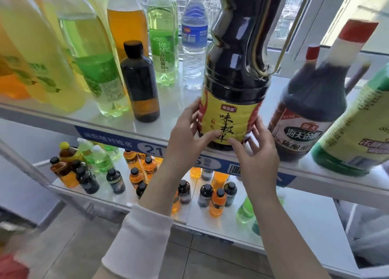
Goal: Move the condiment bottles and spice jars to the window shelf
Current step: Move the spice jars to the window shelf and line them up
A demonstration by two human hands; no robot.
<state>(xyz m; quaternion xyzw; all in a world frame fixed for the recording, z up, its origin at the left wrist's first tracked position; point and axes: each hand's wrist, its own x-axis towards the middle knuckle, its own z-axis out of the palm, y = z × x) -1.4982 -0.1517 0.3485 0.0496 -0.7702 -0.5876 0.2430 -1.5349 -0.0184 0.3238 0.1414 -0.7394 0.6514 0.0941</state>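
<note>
Set-down step, by the look of it: tall dark soy-sauce bottle with yellow label and looped plastic handle (235, 78) upright on the white window shelf (117, 118), base close to the front edge, with a small dark brown black-capped bottle (141, 83) apart on its left and a red-capped dark vinegar bottle (309, 102) just beside it on its right. Impossible to tell whether fully seated or a hair off the shelf. Left hand (187, 137) wrapped round the lower left flank of the label, fingers curved to the bottle, thumb laid across the front: grasping. Right hand (256, 154) looser, with fingers spread and nearly straight against the lower right flank and thumb tip pressed to the front of the label; steadying rather than gripping. Next, in judgement: a nudge further back from the edge if needed, label facing out, then a clean release of both hands without knocking the vinegar bottle close on the right. After that, probably off to fetch further condiment bottles and spice jars.
</note>
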